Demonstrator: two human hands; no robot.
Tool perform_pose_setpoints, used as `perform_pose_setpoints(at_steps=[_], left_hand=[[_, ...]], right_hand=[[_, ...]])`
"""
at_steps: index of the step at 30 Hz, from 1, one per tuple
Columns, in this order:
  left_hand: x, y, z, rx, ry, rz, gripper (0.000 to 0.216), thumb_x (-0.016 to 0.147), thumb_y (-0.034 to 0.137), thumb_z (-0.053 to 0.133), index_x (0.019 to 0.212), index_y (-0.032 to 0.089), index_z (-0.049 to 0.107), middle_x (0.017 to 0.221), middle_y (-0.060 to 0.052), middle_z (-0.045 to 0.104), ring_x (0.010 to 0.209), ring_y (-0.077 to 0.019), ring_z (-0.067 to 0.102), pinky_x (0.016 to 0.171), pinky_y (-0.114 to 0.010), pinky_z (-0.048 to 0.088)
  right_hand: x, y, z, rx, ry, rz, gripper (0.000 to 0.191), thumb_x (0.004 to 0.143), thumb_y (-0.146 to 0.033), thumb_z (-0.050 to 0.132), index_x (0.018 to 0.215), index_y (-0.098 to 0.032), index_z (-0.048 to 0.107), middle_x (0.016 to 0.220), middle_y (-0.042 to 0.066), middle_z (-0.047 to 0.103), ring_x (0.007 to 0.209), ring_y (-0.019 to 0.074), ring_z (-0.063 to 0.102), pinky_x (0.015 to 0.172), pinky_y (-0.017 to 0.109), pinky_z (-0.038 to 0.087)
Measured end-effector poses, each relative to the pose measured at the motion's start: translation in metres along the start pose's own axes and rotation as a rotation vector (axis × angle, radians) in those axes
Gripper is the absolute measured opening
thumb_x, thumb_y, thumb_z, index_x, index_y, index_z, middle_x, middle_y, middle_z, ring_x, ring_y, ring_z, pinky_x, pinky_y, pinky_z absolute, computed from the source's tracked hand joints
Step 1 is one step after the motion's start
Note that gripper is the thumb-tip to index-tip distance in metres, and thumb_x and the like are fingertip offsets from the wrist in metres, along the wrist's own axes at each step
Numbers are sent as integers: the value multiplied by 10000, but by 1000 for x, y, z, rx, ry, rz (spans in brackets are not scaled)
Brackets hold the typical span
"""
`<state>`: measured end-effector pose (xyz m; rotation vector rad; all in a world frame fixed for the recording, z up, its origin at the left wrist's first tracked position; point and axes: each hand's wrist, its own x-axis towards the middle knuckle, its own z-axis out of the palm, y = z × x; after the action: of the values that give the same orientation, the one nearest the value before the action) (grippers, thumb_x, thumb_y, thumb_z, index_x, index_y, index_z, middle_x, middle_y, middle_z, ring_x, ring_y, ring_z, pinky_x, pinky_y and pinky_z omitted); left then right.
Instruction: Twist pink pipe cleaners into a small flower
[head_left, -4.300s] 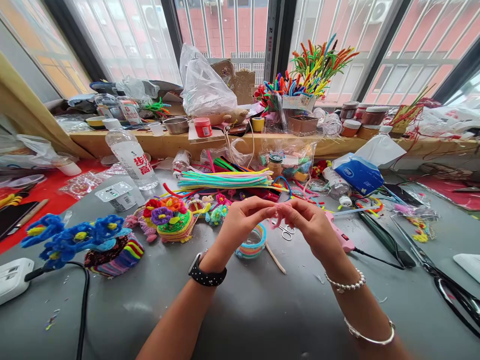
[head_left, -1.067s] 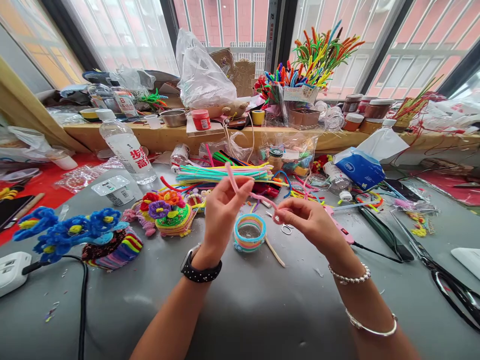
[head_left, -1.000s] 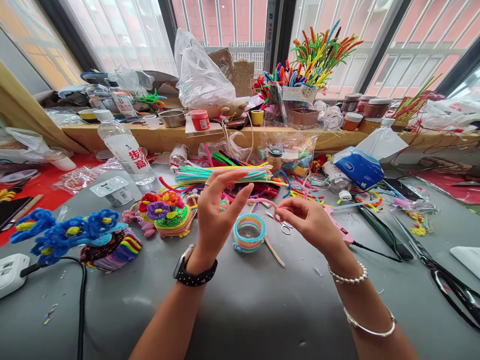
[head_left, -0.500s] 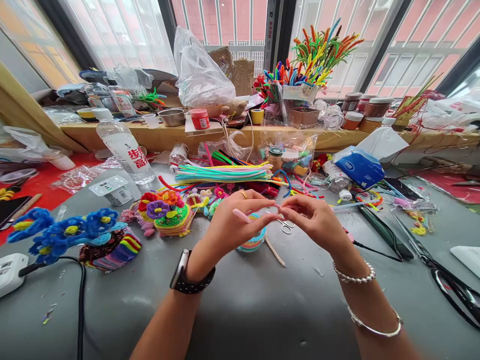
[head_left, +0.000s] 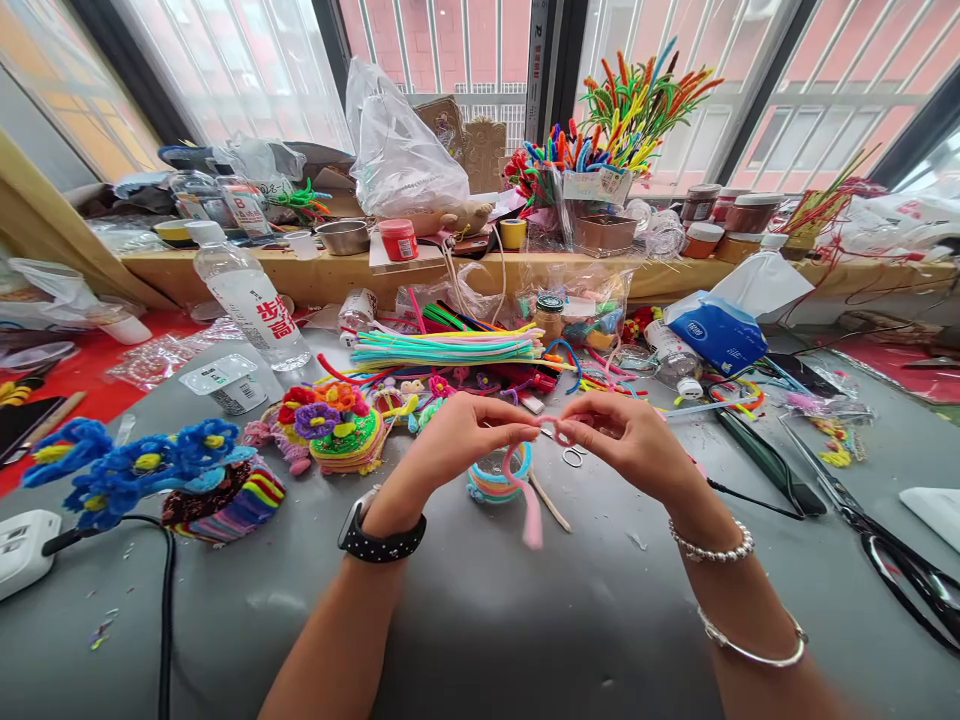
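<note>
A pink pipe cleaner (head_left: 531,515) is pinched between the fingertips of my left hand (head_left: 466,440) and my right hand (head_left: 619,432). Its bent middle spans the small gap between them, and a loose end curls down towards me. Below and behind it stands a small round pot (head_left: 499,475) coiled from blue and orange pipe cleaners. A beige stick (head_left: 550,502) lies against the pot's right side, with small white-handled scissors (head_left: 573,456) just beyond. To the left of my left hand sits a green cake shape (head_left: 346,440) topped with fuzzy flowers.
A bundle of pastel pipe cleaners (head_left: 450,347) lies behind my hands. Blue fuzzy flowers (head_left: 142,462) top a striped piece at left. Large black scissors (head_left: 885,545), a dark green tool with a cord (head_left: 772,465) and a blue tissue pack (head_left: 716,330) are at right. A water bottle (head_left: 251,300) stands back left.
The pink pipe cleaner's loose end has swung from along my left hand to hanging below it. My left hand has turned slightly, and a small gap has opened between my fingertips.
</note>
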<state>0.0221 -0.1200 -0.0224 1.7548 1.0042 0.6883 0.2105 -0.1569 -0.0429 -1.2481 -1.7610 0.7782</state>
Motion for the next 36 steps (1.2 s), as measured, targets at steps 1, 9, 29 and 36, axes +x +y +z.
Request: perform_pose_setpoints(at_steps=[1,9,29,36], left_hand=[[0,0,0,-1,-4,7,145,633,302,686,677,172,732,659,-43,700,600,-157,599,530,-222,445],[7,-8,12,-534,17,-81,197,562,277,763,617,133,639,555,14,618,521,-81,562,552,-197,465],[7,-6,22,-415,96,129,256,635,245,720,878,166,689,662,-11,664,592,-104,579,569,-210,476],[6,-7,33,-469,189,161,182,631,263,720,774,155,690,735,-37,692,663,-144,617,631,-252,505]], right_hand=[[0,0,0,13,3,4,160,781,-318,574,750,-169,624,715,41,669,664,158,623,601,263,488],[0,-3,6,166,79,66,159,736,-324,609,736,-165,626,684,28,660,645,154,613,597,261,484],[-1,-4,1,274,92,130,249,691,-396,645,739,-152,638,620,15,593,564,120,520,480,225,406],[-3,-5,-2,266,48,106,266,699,-414,634,735,-151,649,660,37,631,603,141,559,525,241,448]])
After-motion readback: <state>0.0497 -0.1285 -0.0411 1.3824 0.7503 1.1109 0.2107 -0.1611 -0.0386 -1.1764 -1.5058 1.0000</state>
